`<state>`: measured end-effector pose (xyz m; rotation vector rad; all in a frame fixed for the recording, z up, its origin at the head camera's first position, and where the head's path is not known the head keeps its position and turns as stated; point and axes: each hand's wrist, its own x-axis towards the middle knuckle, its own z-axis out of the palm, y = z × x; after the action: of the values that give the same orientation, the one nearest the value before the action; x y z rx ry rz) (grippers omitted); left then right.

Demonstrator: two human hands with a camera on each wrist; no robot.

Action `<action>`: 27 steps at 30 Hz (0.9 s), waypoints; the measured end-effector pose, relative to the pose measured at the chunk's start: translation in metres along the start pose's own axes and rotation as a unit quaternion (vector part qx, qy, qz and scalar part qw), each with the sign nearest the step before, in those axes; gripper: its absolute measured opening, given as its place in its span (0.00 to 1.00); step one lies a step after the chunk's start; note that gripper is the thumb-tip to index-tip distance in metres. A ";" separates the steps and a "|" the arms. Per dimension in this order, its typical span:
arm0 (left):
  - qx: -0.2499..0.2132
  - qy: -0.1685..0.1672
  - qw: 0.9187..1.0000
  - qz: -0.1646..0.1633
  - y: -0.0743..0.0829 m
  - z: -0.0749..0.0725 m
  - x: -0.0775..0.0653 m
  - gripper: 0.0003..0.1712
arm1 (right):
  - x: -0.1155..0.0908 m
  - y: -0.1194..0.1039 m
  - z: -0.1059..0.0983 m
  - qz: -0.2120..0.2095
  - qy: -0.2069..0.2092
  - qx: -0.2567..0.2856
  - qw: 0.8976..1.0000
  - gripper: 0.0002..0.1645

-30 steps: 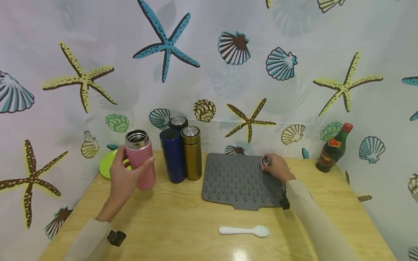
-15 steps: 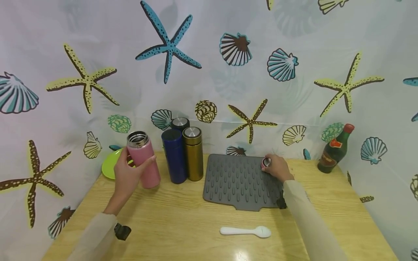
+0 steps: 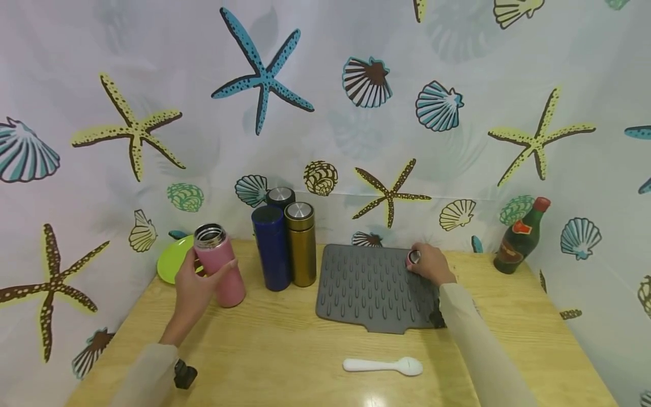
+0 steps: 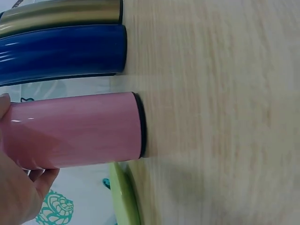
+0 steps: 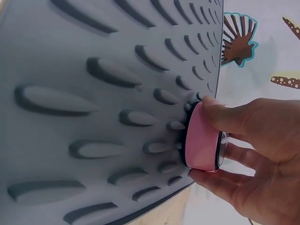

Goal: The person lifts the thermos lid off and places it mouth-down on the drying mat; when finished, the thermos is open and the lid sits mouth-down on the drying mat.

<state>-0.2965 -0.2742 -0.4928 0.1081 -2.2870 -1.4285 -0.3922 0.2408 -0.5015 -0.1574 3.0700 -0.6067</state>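
My left hand (image 3: 195, 288) grips a pink thermos bottle (image 3: 224, 271) round its side, thumb on the right. Its steel mouth is uncovered and the body leans slightly. In the left wrist view the bottle's dark base (image 4: 142, 125) is at the tabletop; I cannot tell if it touches fully. My right hand (image 3: 431, 263) pinches a small pink lid with a silver top (image 3: 413, 258) between thumb and fingers. The right wrist view shows that lid (image 5: 202, 138) against the ribbed grey mat (image 5: 112, 103), near its far right corner.
Blue (image 3: 272, 249), gold (image 3: 302, 243) and black-topped (image 3: 281, 195) flasks stand close together right of the pink bottle. A lime-green plate (image 3: 170, 263) lies behind my left hand. A white spoon (image 3: 381, 366) lies in front; a green glass bottle (image 3: 521, 237) stands far right. A patterned curtain (image 3: 325, 113) hangs behind.
My left hand has lowered the pink bottle and moved it slightly left over the last half second. My right hand stays at the lid on the mat.
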 end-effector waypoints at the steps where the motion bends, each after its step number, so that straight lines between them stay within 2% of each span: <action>1: -0.004 0.000 1.000 -0.001 -0.001 0.001 -0.002 0.47 | -0.001 0.000 0.000 -0.001 -0.003 -0.002 1.000 0.30; 7: -0.005 -0.008 1.000 -0.013 -0.003 0.004 -0.010 0.49 | -0.002 0.005 0.000 -0.017 -0.015 -0.029 0.999 0.27; 17: -0.005 -0.016 1.000 -0.015 0.004 0.006 -0.004 0.50 | -0.002 0.005 -0.005 -0.022 -0.010 -0.026 0.999 0.28; 22: -0.012 -0.022 0.999 -0.045 0.013 0.004 -0.005 0.57 | -0.001 0.007 -0.005 -0.020 -0.015 -0.011 1.000 0.29; 25: -0.028 -0.003 0.999 -0.046 0.020 0.002 -0.008 0.63 | -0.001 0.004 -0.003 -0.023 -0.016 -0.007 1.000 0.29; 27: -0.035 0.032 0.998 -0.028 0.024 -0.001 -0.013 0.64 | 0.000 0.002 -0.001 -0.029 -0.015 -0.005 0.999 0.29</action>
<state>-0.2800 -0.2600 -0.4758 0.1966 -2.1967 -1.5089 -0.3928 0.2424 -0.5015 -0.2549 3.0503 -0.5870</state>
